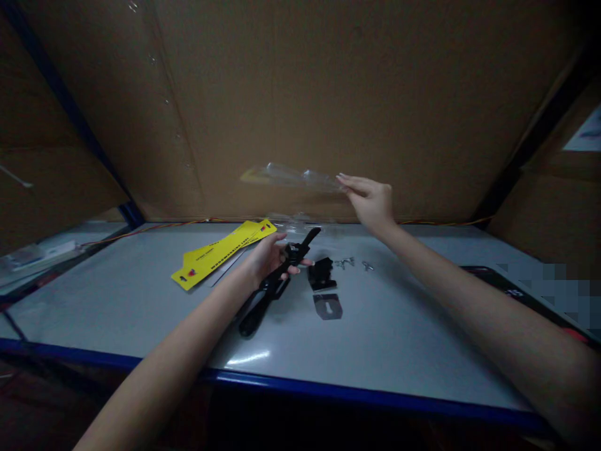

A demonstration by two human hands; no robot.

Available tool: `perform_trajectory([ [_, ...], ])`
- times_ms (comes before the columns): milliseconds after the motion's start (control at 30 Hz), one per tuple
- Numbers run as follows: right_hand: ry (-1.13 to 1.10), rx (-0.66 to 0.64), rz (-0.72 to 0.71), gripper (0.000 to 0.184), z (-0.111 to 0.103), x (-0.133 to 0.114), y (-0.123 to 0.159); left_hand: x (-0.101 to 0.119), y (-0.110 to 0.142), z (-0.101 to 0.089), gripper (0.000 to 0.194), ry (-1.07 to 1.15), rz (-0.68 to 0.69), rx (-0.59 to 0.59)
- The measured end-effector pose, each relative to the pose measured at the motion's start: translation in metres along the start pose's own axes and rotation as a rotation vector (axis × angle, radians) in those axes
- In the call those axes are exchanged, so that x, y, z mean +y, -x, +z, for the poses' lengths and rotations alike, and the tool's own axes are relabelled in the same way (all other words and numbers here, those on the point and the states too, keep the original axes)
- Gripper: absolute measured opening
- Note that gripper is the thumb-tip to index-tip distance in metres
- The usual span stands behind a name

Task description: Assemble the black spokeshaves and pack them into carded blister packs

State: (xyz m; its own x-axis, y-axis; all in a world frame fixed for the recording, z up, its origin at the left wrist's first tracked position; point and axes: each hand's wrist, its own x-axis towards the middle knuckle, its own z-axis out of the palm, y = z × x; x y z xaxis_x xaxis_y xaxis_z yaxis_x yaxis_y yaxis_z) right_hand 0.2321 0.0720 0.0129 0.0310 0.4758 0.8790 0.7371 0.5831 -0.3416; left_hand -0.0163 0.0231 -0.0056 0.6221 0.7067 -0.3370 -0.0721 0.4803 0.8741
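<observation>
My left hand (277, 255) is closed around a black spokeshave (295, 253), low over the table and tilted, one handle toward the back and the other toward me. Part of its body is hidden by my fingers. Higher up, my right hand (370, 199) pinches the end of a clear plastic sleeve (291, 176), which stretches left in the air. To the right of the spokeshave lie several black metal parts (322, 272) in a pile. In front of the pile is a flat metal blade (327, 307) with a slot. Small silver screws (345, 262) are scattered beside it.
Yellow printed cards (225, 252) lie overlapped on the grey table (404, 351), left of my left hand. More clear plastic (300, 222) rests at the back. A dark case-like object (507, 288) is at the right. A cardboard wall (328, 94) rises behind the table.
</observation>
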Motion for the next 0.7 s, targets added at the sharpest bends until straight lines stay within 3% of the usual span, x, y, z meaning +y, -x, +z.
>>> perform_trajectory([
  [67, -0.190, 0.030, -0.105, 0.031, -0.010, -0.018, 0.012, 0.004, 0.005, 0.002, 0.056, 0.039, 0.006, -0.082],
  [133, -0.291, -0.036, -0.176, 0.034, -0.020, -0.036, 0.027, 0.009, 0.011, 0.007, 0.061, 0.040, 0.005, -0.172],
  [233, -0.314, -0.112, -0.246, 0.038, -0.032, -0.054, 0.047, 0.013, 0.019, 0.018, 0.077, 0.014, -0.049, -0.281],
  [333, -0.283, -0.131, -0.275, 0.041, -0.038, -0.056, 0.058, 0.011, 0.025, 0.027, 0.087, -0.035, -0.078, -0.315],
  [533, -0.231, -0.142, -0.298, 0.045, -0.037, -0.048, 0.063, -0.001, 0.024, 0.026, 0.052, -0.133, 0.007, -0.297],
  [700, -0.139, -0.184, -0.358, 0.050, -0.039, -0.043, 0.065, -0.004, 0.020, 0.022, 0.044, -0.150, 0.068, -0.320],
])
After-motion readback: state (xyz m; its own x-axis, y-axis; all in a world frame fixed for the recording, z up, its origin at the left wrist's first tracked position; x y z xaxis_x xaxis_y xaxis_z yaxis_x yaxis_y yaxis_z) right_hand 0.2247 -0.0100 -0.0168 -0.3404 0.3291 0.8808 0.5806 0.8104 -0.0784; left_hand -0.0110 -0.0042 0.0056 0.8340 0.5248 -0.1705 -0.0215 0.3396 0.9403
